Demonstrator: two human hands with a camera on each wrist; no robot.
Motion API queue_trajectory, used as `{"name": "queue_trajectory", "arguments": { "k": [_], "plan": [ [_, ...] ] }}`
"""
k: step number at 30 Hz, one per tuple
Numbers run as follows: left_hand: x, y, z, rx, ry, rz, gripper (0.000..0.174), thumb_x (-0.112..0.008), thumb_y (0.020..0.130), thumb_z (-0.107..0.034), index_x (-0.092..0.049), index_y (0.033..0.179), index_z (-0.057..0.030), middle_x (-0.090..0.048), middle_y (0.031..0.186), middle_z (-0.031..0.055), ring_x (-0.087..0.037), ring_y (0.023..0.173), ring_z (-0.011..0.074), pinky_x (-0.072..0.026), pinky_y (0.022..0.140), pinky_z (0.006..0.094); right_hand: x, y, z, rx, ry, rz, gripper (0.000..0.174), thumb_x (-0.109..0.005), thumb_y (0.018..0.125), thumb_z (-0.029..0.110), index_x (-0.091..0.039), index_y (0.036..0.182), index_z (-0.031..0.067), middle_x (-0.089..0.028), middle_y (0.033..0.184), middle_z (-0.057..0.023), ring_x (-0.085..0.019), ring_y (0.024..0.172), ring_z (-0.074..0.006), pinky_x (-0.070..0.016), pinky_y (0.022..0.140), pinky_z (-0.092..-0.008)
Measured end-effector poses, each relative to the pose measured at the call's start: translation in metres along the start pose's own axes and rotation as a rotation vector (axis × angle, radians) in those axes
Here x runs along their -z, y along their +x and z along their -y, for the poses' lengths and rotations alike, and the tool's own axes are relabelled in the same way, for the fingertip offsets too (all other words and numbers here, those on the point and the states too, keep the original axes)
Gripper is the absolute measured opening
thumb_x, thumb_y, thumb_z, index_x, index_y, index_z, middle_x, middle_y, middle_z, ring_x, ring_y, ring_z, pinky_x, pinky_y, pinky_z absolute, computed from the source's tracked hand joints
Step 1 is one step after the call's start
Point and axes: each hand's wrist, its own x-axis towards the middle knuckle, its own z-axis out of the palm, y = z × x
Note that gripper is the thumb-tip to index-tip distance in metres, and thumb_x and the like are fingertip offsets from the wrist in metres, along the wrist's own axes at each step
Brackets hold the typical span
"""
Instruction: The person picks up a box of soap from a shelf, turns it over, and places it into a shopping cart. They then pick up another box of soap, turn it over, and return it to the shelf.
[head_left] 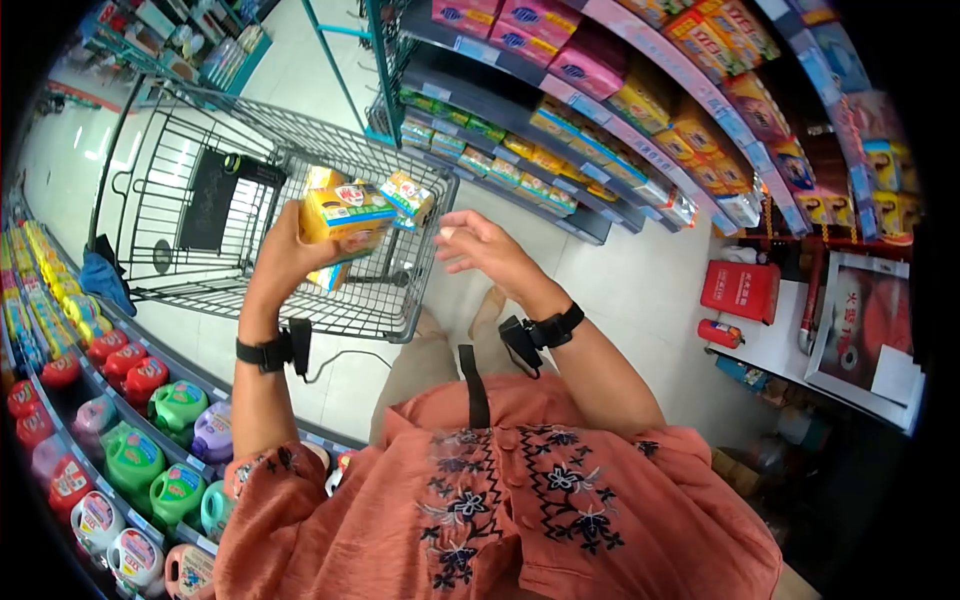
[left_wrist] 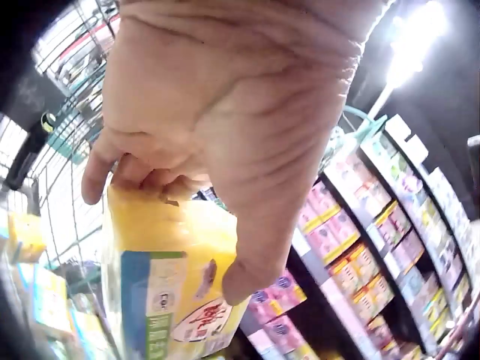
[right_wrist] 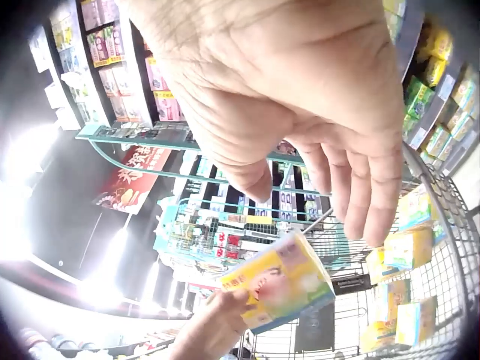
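Note:
My left hand [head_left: 280, 260] grips a yellow-and-blue pack [head_left: 345, 212] with a white oval and red lettering, holding it over the shopping cart [head_left: 405, 295]. In the left wrist view the thumb lies along one side of this pack [left_wrist: 169, 225], with the fingers curled on the other. My right hand [head_left: 490, 255] hovers beside the cart's near end, fingers loosely extended and holding nothing. Below the held pack, inside the cart, lie several similar packs [right_wrist: 411, 247]; in the head view one pack [head_left: 408, 197] shows to the right of the held one, others partly hidden.
Shelves of boxed goods [head_left: 690, 150] curve along the right, with pink packs [head_left: 590, 70] on them. Detergent bottles [head_left: 135, 455] line the shelf at lower left. A teal rack [head_left: 380, 70] stands beyond the cart. A red box [head_left: 740, 290] sits at far right.

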Motion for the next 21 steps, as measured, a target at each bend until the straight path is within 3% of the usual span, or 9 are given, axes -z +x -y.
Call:
{"name": "queue_trajectory", "arguments": {
  "k": [1,2,5,8,12,15,21],
  "plan": [
    [-0.002,-0.005,-0.002,-0.016,-0.046,-0.012,0.058,-0.082,0.076,-0.024,-0.054,0.117,0.0061,-0.065,0.107,0.0147,-0.063,0.103,0.0196,-0.0532,0.088,0.0316,-0.003,-0.002,0.002,0.041,-0.011,0.000,0.055,-0.055,0.103,0.037,-0.043,0.143,0.0012,-0.060,0.128,-0.0163,-0.065,0.109,-0.0232,-0.0540,0.090,-0.0349],
    [-0.008,-0.014,-0.009,-0.001,-0.191,-0.024,0.062,-0.081,0.078,-0.032,-0.055,0.117,0.0083,-0.067,0.107,0.0153,-0.066,0.097,0.0204,-0.0534,0.085,0.0320,-0.007,-0.005,0.005,0.079,-0.020,0.002,0.057,-0.055,0.103,0.039,-0.041,0.145,0.0020,-0.059,0.130,-0.0158,-0.064,0.111,-0.0229,-0.0538,0.091,-0.0350],
    [-0.030,-0.028,-0.022,-0.008,-0.628,0.071,0.056,-0.073,0.087,-0.029,-0.055,0.125,0.0081,-0.066,0.114,0.0137,-0.064,0.105,0.0204,-0.0494,0.096,0.0343,-0.016,-0.014,0.014,0.192,0.012,-0.007,0.063,-0.055,0.103,0.044,-0.037,0.148,0.0042,-0.059,0.131,-0.0129,-0.064,0.112,-0.0205,-0.0538,0.093,-0.0351],
    [-0.054,-0.036,-0.029,-0.001,-0.823,0.111,0.054,-0.068,0.092,-0.038,-0.058,0.123,0.0050,-0.067,0.112,0.0127,-0.066,0.102,0.0172,-0.0519,0.088,0.0295,-0.024,-0.025,0.025,0.204,0.156,0.049,0.068,-0.054,0.101,0.053,-0.042,0.146,0.0040,-0.061,0.127,-0.0086,-0.062,0.112,-0.0169,-0.0545,0.091,-0.0321],
    [-0.065,-0.046,-0.036,0.017,-0.882,0.132,0.054,-0.064,0.095,-0.044,-0.058,0.121,0.0031,-0.068,0.112,0.0098,-0.067,0.096,0.0141,-0.0545,0.080,0.0264,-0.023,-0.046,0.040,0.193,0.116,0.020,0.073,-0.058,0.097,0.056,-0.043,0.143,0.0008,-0.063,0.122,-0.0131,-0.067,0.103,-0.0207,-0.0594,0.082,-0.0324],
    [-0.070,-0.048,-0.036,-0.003,-0.898,0.132,0.064,-0.058,0.098,-0.047,-0.052,0.135,0.0045,-0.068,0.119,0.0163,-0.070,0.103,0.0236,-0.0601,0.082,0.0382,-0.022,-0.052,0.039,0.200,0.115,0.019,0.078,-0.059,0.095,0.059,-0.044,0.142,-0.0010,-0.063,0.118,-0.0153,-0.070,0.096,-0.0230,-0.0601,0.080,-0.0339],
    [-0.070,-0.061,-0.052,0.004,-0.873,0.105,0.064,-0.050,0.100,-0.054,-0.050,0.137,-0.0014,-0.069,0.117,0.0136,-0.071,0.099,0.0206,-0.0612,0.072,0.0316,-0.021,-0.059,0.039,0.197,0.072,0.045,0.076,-0.053,0.098,0.059,-0.036,0.151,0.0066,-0.064,0.120,-0.0139,-0.071,0.091,-0.0228,-0.0600,0.078,-0.0335]
  ]
}}
